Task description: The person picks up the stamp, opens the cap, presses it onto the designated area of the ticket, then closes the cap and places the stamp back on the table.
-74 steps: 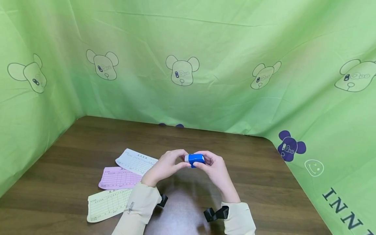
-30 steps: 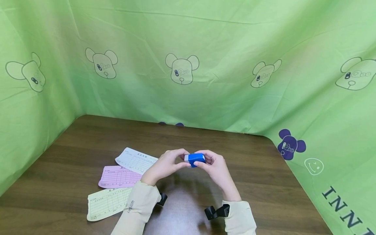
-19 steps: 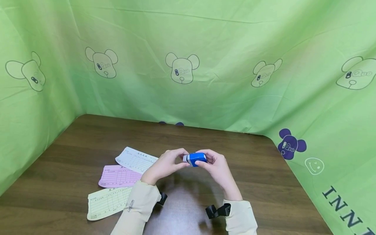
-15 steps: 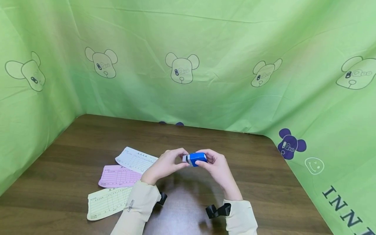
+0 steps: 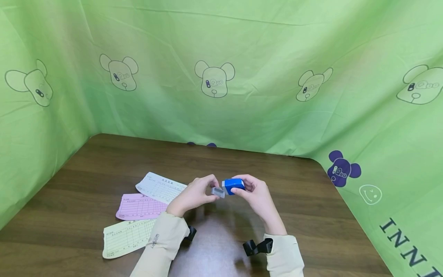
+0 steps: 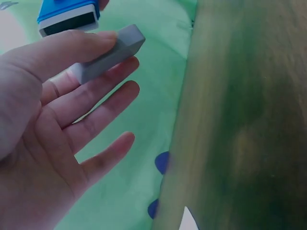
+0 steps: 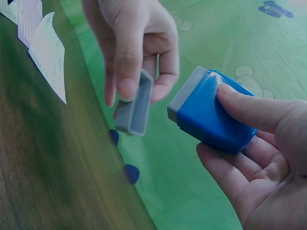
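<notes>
A blue self-inking stamp (image 5: 233, 186) with a grey-white end is gripped between the thumb and fingers of my right hand (image 5: 256, 194), above the table. Just left of it, my left hand (image 5: 195, 195) pinches a small grey cap (image 5: 218, 192) between thumb and fingers. The right wrist view shows the cap (image 7: 135, 106) as a hollow oblong, its hollow side facing the stamp (image 7: 211, 111), with a gap between the two. In the left wrist view the stamp (image 6: 68, 18) shows a dark face in a pale frame, beyond the thumb.
On the brown table (image 5: 304, 207), left of the hands, lie three slips of printed paper: a white-blue slip (image 5: 160, 188), a pink slip (image 5: 140, 206) and a yellow-green slip (image 5: 128, 238). They overlap partly, and my left sleeve covers some of them. A green curtain (image 5: 214, 119) encloses the table's back and sides.
The grey cap has come off the end of the stamp; earlier it was on it. My left hand has tilted it and moved slightly left, while the stamp has shifted slightly right.
</notes>
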Motion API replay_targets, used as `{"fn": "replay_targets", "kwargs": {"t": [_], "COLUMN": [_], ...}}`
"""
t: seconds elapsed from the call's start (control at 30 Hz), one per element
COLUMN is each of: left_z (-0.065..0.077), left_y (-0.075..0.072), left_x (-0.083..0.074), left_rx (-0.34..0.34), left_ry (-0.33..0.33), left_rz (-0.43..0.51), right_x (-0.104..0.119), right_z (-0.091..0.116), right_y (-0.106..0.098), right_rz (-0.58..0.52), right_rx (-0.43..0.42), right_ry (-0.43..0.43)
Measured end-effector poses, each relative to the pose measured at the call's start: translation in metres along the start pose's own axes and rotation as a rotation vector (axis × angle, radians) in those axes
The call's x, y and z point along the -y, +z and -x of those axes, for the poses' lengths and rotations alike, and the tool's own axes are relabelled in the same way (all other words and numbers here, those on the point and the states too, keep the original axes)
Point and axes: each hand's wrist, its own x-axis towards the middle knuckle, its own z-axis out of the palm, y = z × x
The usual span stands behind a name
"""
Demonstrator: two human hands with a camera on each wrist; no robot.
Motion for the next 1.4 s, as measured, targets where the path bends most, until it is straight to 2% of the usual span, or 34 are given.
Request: {"fn": "replay_targets", "kwargs": {"t": [0.47, 0.67, 1.07, 1.4], "left_z": [-0.002, -0.002, 0.003, 0.006], "left_y": [0.011, 0.012, 0.012, 0.013], "left_x": [0.023, 0.026, 0.032, 0.032], "left_rx": [0.009, 0.015, -0.005, -0.012], "left_ry": [-0.112, -0.173, -0.282, -0.305], "left_rz": [-0.108, -0.155, -0.330, -0.369], "right_x": [-0.001, -0.001, 0.001, 0.000], "right_z": [-0.001, -0.001, -0.003, -0.003], "right_y": [0.001, 0.001, 0.003, 0.003], "right_rz": [0.002, 0.007, 0.006, 0.010], "right_rx": [-0.001, -0.001, 0.008, 0.006], "right_ry": [0.009, 0.018, 0.011, 0.023]}}
